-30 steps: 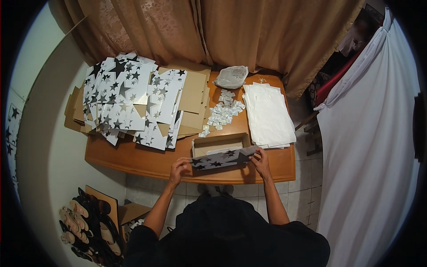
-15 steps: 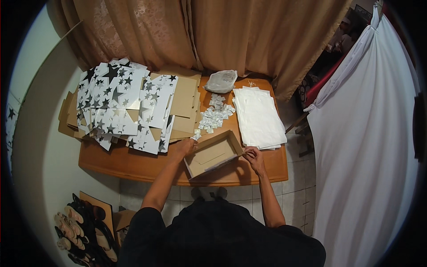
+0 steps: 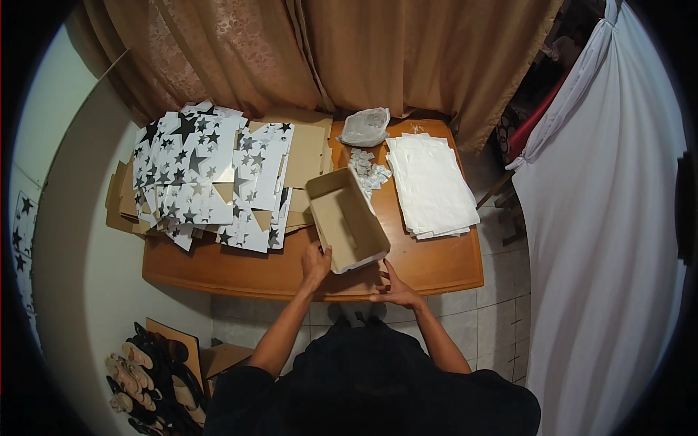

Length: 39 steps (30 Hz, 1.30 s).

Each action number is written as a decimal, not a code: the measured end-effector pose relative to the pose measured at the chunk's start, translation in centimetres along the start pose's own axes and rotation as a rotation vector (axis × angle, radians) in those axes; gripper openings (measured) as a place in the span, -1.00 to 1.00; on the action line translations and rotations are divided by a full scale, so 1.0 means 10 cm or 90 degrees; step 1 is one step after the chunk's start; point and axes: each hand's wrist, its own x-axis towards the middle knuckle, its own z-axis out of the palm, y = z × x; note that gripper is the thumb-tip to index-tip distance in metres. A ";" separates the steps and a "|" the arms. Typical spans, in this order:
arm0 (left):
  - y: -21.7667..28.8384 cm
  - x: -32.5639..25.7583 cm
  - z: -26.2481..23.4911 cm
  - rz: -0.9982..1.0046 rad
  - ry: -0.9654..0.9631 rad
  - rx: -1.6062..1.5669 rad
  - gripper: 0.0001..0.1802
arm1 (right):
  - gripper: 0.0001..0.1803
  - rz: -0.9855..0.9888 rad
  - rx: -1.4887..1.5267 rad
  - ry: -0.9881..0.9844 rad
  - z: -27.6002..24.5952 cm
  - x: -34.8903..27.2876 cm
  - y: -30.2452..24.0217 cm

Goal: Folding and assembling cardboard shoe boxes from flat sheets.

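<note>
An open cardboard box [image 3: 350, 218], brown inside with a pale outside, is tilted over the front middle of the table. My left hand [image 3: 315, 266] grips its near left corner; some of those fingers are hidden. By the near right corner, my right hand [image 3: 398, 291] has its fingers apart, and its raised fingertips are close to the box edge. I cannot tell whether they touch it. Behind the box lies a pile of small silvery-white packets [image 3: 371, 171], partly covered by it.
Flat star-printed card sheets [image 3: 193, 171] and brown cardboard pieces [image 3: 305, 156] cover the left of the wooden table [image 3: 211, 272]. White sheets [image 3: 436, 185] are stacked at right. A clear plastic bag [image 3: 365, 127] sits at the back. Shoes [image 3: 156, 378] stand on the floor at lower left.
The box has turned, its long side now running away from me, and its far end covers some packets. My right hand has released its corner and shifted left and nearer.
</note>
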 end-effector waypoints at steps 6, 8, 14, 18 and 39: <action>-0.27 -0.38 0.55 -0.201 0.038 -0.041 -0.72 | 0.31 -0.021 0.003 0.312 0.16 0.53 0.07; -0.28 -0.53 0.64 -0.206 0.027 -0.027 -0.73 | 0.11 0.035 -0.028 0.377 0.24 0.53 -0.24; 0.20 -0.70 0.41 -0.310 -0.104 -0.432 -0.72 | -0.10 0.156 -0.179 0.437 -0.16 0.55 -0.22; -0.50 -0.72 0.05 -0.356 -0.096 -0.427 -0.64 | -0.18 0.055 -0.090 0.358 -0.57 0.67 0.22; -1.20 0.49 -0.65 0.125 -0.292 -0.185 -0.42 | -0.68 -0.204 -0.131 0.151 -0.88 0.89 -0.24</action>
